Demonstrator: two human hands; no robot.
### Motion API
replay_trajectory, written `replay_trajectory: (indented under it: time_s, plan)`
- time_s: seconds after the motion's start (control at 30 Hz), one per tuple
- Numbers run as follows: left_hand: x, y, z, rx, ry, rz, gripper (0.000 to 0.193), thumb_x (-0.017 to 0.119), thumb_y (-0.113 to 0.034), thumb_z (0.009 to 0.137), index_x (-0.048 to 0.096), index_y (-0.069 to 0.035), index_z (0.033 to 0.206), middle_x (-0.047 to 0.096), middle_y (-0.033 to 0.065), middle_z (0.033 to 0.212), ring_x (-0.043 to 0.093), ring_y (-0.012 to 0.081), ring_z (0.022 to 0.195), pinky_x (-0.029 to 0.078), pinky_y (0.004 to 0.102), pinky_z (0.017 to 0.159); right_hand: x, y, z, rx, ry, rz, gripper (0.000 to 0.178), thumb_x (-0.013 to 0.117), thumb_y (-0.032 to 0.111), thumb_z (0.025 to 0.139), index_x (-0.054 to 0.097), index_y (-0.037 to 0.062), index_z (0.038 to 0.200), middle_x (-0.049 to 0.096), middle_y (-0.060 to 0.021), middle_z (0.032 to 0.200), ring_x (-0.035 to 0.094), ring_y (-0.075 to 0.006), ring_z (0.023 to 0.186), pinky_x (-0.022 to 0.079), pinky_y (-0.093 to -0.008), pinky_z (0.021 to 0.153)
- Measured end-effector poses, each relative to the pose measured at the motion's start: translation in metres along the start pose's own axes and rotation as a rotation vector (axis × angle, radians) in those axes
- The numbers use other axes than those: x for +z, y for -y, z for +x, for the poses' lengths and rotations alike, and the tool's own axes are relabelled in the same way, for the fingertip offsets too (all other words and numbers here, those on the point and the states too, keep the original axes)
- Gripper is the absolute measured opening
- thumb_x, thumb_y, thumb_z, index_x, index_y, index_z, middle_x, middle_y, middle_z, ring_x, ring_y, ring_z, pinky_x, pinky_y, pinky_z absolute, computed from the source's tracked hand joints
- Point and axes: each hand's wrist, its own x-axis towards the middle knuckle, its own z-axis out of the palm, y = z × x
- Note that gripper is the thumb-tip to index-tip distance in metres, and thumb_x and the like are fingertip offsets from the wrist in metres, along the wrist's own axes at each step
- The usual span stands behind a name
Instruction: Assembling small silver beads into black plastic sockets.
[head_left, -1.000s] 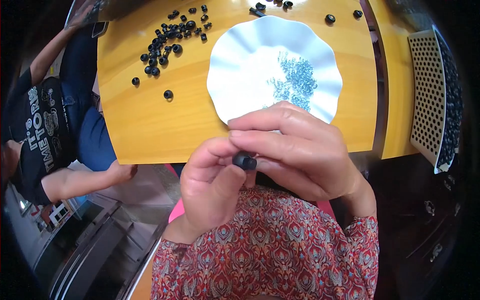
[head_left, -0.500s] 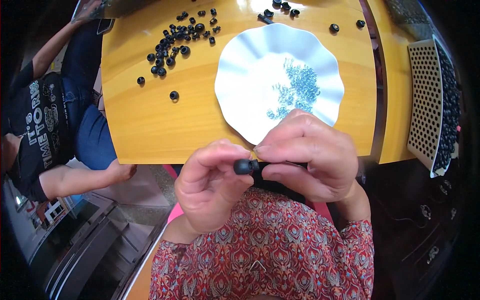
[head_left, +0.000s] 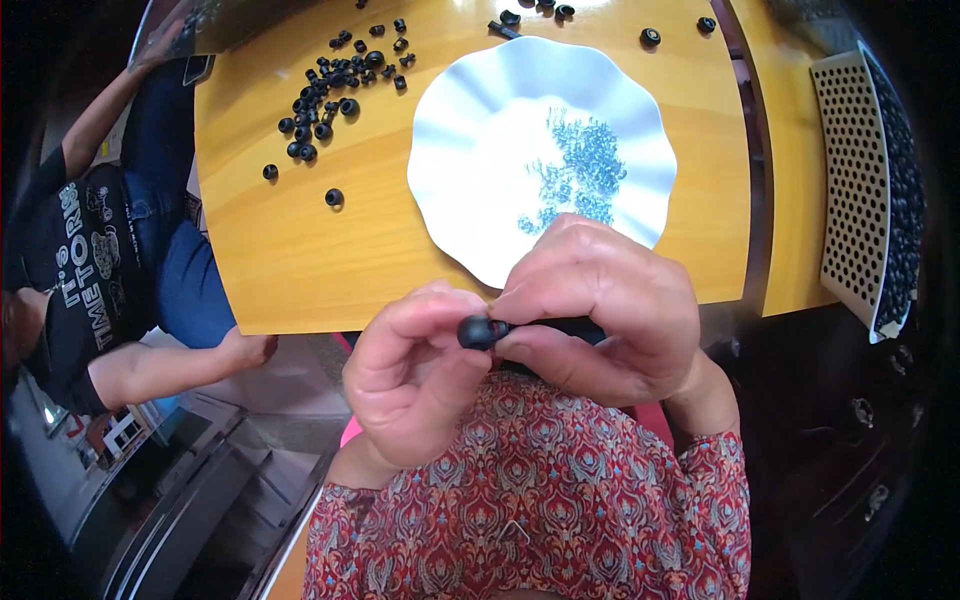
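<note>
At the table's near edge, in front of my chest, both hands meet around a small black ball-shaped cord lock (head_left: 477,332). My left hand (head_left: 412,370) is closed, holding its rounded body between thumb and fingers. My right hand (head_left: 615,310) pinches a narrower black end on the right side of the cord lock; its fingertips partly hide that end. Just beyond my right hand lies a white wavy-rimmed plate (head_left: 450,150), bearing a loose heap of tiny metal springs (head_left: 585,160).
Many small black parts (head_left: 335,88) are scattered on the wooden table (head_left: 350,270) at left. More black pieces (head_left: 650,38) lie along the far side. A perforated white basket (head_left: 850,180) full of black parts stands at right. Another person (head_left: 110,250) sits at left.
The view has shifted slightly, so the table and plate appear a little further left and up. My fingers have drawn closer around the cord lock, whose narrow end is now more covered.
</note>
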Motion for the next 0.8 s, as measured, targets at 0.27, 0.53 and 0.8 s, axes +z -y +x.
replay_trajectory:
  time_s: [0.27, 0.53, 0.8]
  plan:
    - [0.005, -0.001, 0.004, 0.039, -0.025, 0.121, 0.038, 0.065, 0.002, 0.083, 0.052, 0.006, 0.119, 0.058, 0.0096, 0.100, 0.051, 0.0117, 0.081, 0.040, 0.0219, 0.072, 0.001, 0.001, -0.004, 0.283, -0.014, 0.274, 0.015, 0.068, -0.005, 0.076, 0.062, -0.0038, 0.090, 0.064, -0.0116, 0.084, 0.061, -0.0176, 0.076, 0.048, -0.0273, 0.066]
    - [-0.001, 0.003, 0.009, 0.135, 0.029, 0.165, 0.035, 0.066, 0.001, 0.082, 0.056, 0.006, 0.115, 0.059, 0.0105, 0.097, 0.052, 0.0134, 0.080, 0.041, 0.0226, 0.070, 0.006, -0.004, -0.008, 0.264, -0.018, 0.262, 0.016, 0.069, -0.005, 0.076, 0.062, -0.0041, 0.090, 0.064, -0.0119, 0.085, 0.062, -0.0176, 0.076, 0.048, -0.0273, 0.067]
    - [-0.006, 0.003, 0.009, 0.145, 0.050, 0.248, 0.034, 0.068, -0.005, 0.083, 0.057, 0.005, 0.114, 0.058, 0.0105, 0.097, 0.053, 0.0129, 0.078, 0.042, 0.0228, 0.068, 0.006, -0.005, -0.009, 0.222, -0.033, 0.219, 0.017, 0.069, -0.005, 0.075, 0.062, -0.0042, 0.090, 0.064, -0.0118, 0.083, 0.062, -0.0181, 0.074, 0.048, -0.0277, 0.065]
